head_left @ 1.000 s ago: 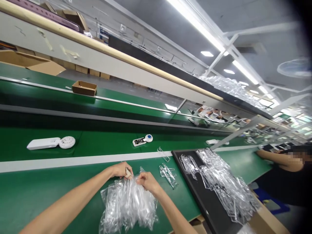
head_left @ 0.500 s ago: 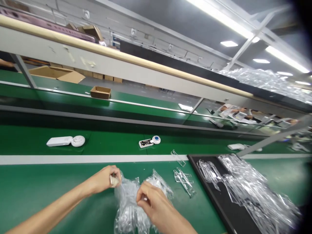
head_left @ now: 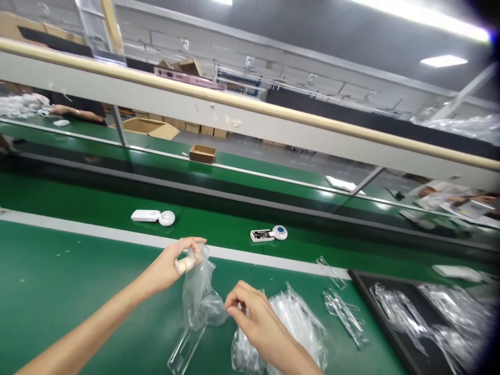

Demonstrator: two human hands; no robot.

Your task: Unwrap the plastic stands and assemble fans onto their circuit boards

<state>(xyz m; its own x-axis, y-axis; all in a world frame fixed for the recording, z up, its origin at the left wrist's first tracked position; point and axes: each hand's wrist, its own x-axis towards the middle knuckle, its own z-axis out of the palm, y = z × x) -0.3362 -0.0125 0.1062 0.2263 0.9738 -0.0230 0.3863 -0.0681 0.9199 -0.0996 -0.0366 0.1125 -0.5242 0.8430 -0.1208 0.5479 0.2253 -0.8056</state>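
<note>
My left hand pinches the top of a clear plastic bag above the green work surface. A pale wrap is around one of its fingers. A clear plastic frame-like piece shows at the bag's lower end; whether it is inside I cannot tell. My right hand has its fingertips closed together at the bag's right edge, apparently gripping it. Beneath and beside that hand is a heap of clear plastic bags, partly hidden by it. Several loose clear plastic pieces lie to the right.
At the right a black tray holds many clear plastic pieces. Beyond a white strip lie a white handheld fan and another fan with exposed circuit board. A rail spans above; other people's arms show farther back.
My left hand has lifted a bag away from the heap, to the left of it. My right hand stays near the heap with fingertips at the bag. The view has turned left.
</note>
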